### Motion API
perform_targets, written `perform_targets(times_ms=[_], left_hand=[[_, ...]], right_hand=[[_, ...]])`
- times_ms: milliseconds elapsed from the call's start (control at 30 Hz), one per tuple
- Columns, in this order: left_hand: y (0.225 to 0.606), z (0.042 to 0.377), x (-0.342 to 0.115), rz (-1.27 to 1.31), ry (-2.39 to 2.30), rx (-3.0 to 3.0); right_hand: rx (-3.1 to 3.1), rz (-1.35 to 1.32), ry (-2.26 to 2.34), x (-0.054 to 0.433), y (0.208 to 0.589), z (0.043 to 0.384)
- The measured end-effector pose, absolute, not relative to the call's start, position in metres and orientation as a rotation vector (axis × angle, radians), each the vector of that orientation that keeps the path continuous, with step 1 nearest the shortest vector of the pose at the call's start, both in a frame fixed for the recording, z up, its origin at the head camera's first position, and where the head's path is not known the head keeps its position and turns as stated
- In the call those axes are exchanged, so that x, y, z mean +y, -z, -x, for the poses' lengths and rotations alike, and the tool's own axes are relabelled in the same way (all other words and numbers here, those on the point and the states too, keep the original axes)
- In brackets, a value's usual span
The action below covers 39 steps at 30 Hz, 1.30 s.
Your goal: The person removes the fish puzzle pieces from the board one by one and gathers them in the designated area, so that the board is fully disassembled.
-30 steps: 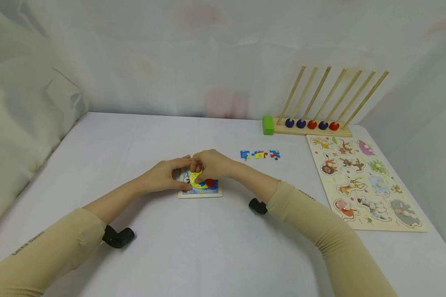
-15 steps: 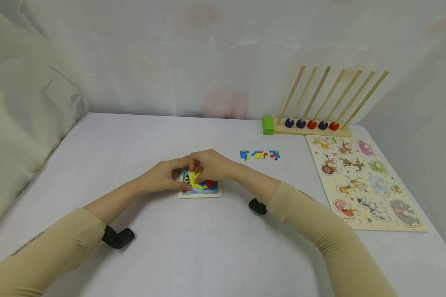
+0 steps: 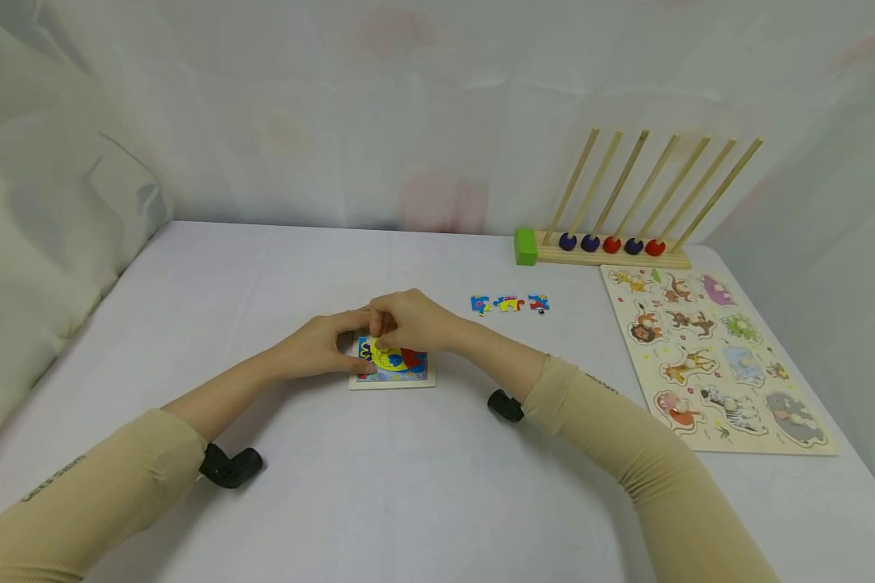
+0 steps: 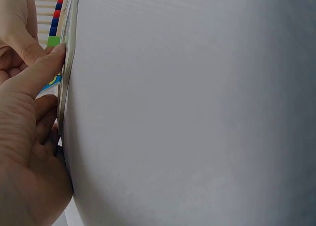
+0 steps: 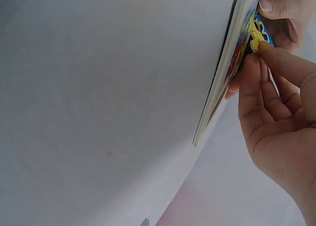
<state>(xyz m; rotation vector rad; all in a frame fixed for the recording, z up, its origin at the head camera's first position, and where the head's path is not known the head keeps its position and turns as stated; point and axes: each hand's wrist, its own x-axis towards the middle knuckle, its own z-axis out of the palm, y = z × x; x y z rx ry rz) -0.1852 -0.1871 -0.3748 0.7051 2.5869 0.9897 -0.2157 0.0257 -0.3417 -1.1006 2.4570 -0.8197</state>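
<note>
A small jigsaw puzzle board (image 3: 401,385) with a pale rim and a colourful picture lies mid-table in the head view. My left hand (image 3: 312,346) holds its left side, thumb on the front left corner and fingers at the far edge. Over the board, my right hand (image 3: 417,321) pinches a yellow and blue puzzle piece (image 5: 258,34) between thumb and fingertips. The right wrist view shows this piece tilted up from the board's surface. Fingers hide the board's upper part in the head view. Three loose puzzle pieces (image 3: 509,304) lie behind and to the right.
At the back right stands a wooden rack (image 3: 612,257) with tall rods, red and dark blue beads and a green block (image 3: 526,247). A larger animal peg board (image 3: 722,364) lies along the right side. White cloth (image 3: 379,146) hangs behind the table.
My right hand has shifted slightly up and left over the board, uncovering more of the picture beneath its thumb. The left hand and the loose pieces stay in place.
</note>
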Motion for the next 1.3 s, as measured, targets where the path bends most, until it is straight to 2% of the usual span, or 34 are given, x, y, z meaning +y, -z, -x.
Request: perform_targets(times_ms=[500,867,1300], left_hand=[[0.374,0.185,-0.187,-0.675,-0.996,2.576],[0.375,0.187,-0.186,-0.68,-0.939,2.589],[0.375,0.186,-0.184,-0.666,-0.952,2.581]], right_hand=[[2.403,0.981,0.888,0.034,0.333,0.225],[2.429,0.923,0.923,0.071,0.316,0.238],[2.495,0.777,0.907,0.119,0.315,0.249]])
